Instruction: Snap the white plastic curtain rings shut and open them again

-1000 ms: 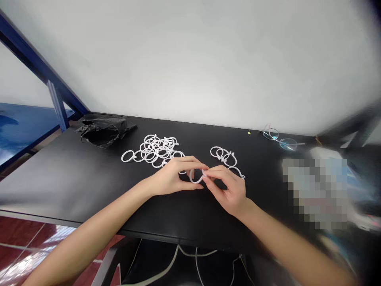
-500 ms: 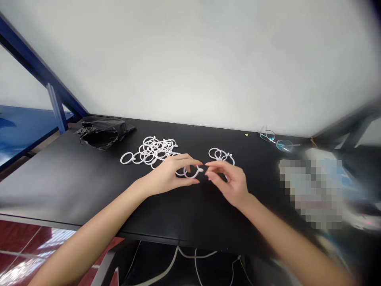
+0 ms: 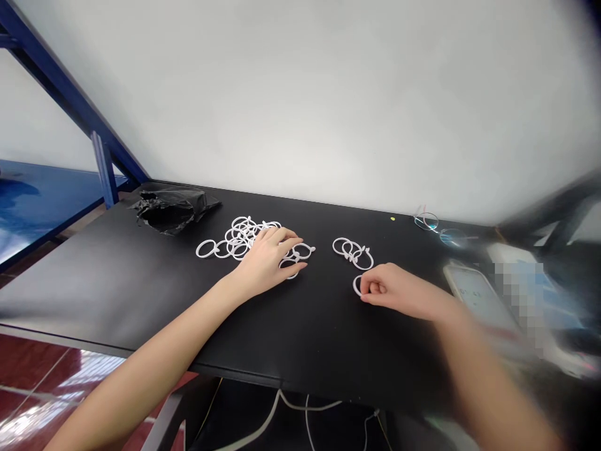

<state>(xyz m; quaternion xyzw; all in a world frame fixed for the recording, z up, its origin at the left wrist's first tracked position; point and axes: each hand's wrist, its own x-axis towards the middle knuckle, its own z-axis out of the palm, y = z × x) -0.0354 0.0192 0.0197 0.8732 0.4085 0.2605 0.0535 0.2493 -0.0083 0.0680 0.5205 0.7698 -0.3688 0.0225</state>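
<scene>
Across the black surface (image 3: 291,338), I have my left hand (image 3: 263,260) half-open, seemingly empty, above a heap of thin white plastic-looking rings (image 3: 240,233); against my curled right hand (image 3: 389,289) sits another white ring (image 3: 355,285), whether gripped I can't tell.

Between your forearms, the black table (image 3: 300,338) lies bare down to its near edge, so a hand can slide sideways there. Left of your left forearm it is open toward the left edge, with the black bag (image 3: 190,203) filling the far left corner. A narrow lane toward the far edge runs between the ring pile (image 3: 241,233) and the small ring cluster (image 3: 349,254). Toward the right edge, the glasses (image 3: 439,232) and phone (image 3: 476,285) block you.
</scene>
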